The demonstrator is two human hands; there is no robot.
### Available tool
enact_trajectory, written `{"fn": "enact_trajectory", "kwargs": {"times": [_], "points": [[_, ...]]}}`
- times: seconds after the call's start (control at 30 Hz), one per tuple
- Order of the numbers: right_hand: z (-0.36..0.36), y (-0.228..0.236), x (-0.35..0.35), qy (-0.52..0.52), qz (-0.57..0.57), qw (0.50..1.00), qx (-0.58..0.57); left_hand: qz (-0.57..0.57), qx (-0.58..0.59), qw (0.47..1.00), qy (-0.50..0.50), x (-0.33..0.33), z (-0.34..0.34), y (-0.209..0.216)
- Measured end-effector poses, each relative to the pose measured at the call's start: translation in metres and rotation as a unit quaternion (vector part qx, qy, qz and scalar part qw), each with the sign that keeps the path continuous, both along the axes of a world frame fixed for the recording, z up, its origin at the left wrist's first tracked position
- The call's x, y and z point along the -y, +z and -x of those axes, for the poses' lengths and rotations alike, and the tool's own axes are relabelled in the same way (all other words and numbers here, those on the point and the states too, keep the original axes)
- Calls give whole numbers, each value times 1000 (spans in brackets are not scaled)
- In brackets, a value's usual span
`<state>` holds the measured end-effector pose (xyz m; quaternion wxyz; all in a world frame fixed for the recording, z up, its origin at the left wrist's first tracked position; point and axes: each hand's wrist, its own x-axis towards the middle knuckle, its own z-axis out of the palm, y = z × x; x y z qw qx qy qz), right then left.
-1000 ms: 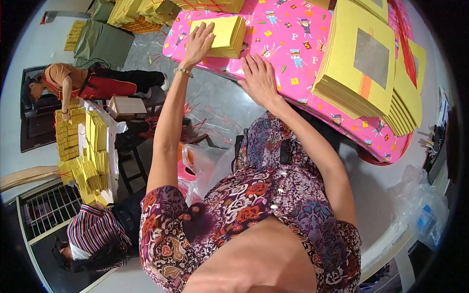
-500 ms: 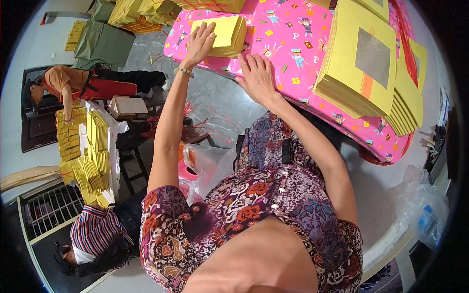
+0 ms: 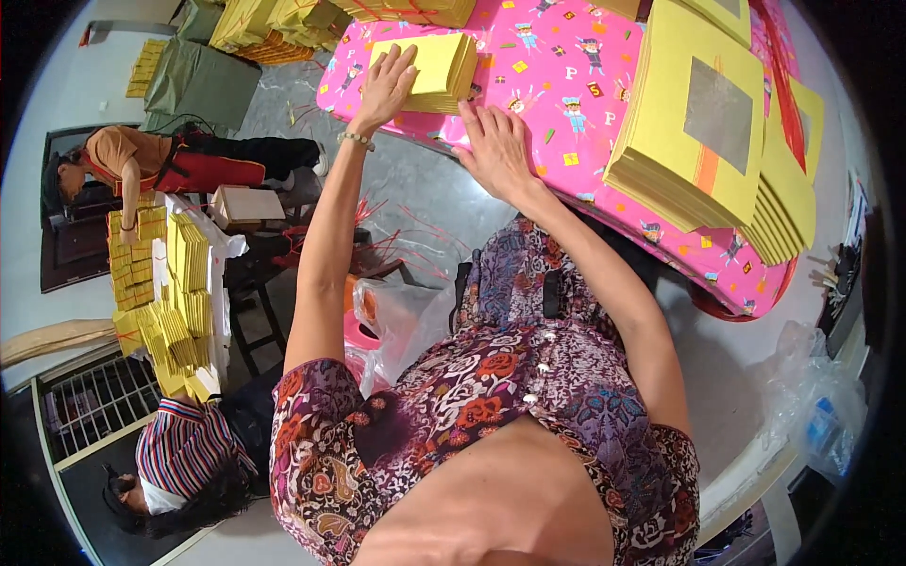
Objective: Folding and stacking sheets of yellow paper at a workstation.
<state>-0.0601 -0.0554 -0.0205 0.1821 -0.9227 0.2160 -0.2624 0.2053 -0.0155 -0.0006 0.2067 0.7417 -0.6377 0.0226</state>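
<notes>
Both arms stretched forward, nearly straight. Left hand [image 3: 387,87] lies flat, fingers spread. Right hand [image 3: 497,143] rests palm down, fingers together.

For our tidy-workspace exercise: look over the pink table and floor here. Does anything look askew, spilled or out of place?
Thin red strips lie scattered loose on the grey floor beside the pink table, like offcuts. On the table, the small yellow paper stack under the left hand looks squared, while the big stack fans out at its right edge.
</notes>
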Motion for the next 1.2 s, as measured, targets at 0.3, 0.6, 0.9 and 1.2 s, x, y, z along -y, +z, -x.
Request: {"fn": "enact_trajectory", "kwargs": {"times": [0.3, 0.6, 0.9, 1.2], "points": [[3, 19, -1, 3, -70, 997, 23, -9, 33, 999, 18, -4, 0, 4], [90, 65, -17, 75, -127, 986, 75, -102, -15, 995, 12, 6, 21, 70], [162, 226, 56, 53, 26, 991, 119, -8, -71, 997, -19, 44, 53, 118], [115, 206, 271, -58, 122, 990, 28, 57, -211, 973, -79, 163, 102, 121]]}}
